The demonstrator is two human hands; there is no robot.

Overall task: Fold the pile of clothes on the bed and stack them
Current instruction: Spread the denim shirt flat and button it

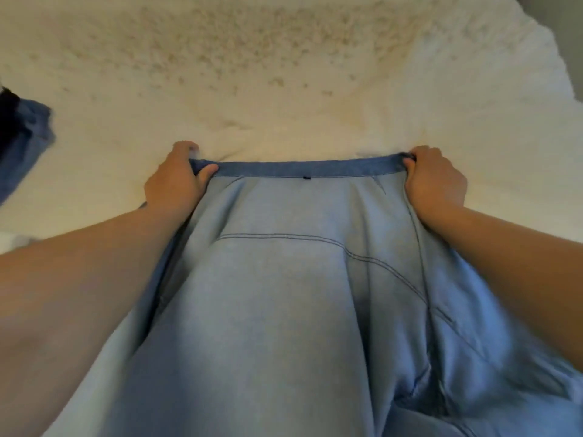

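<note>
A cream, nubbly bed cover (284, 74) fills the view (warmly lit), with grey floor (555, 14) at the top-right corner.

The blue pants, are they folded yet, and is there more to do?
Not yet. No finished stack shows. Both hands, left hand and right hand, grip the waistband of the blue pants, stretched out and unfolded above the bed. More blue clothes wait at the left edge.

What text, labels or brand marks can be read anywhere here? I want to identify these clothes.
None can be read.
The small dark tab under the waistband of the blue garment shows no legible print; it is too small to tell.
The clothes at the left edge and the bed show no writing.
</note>
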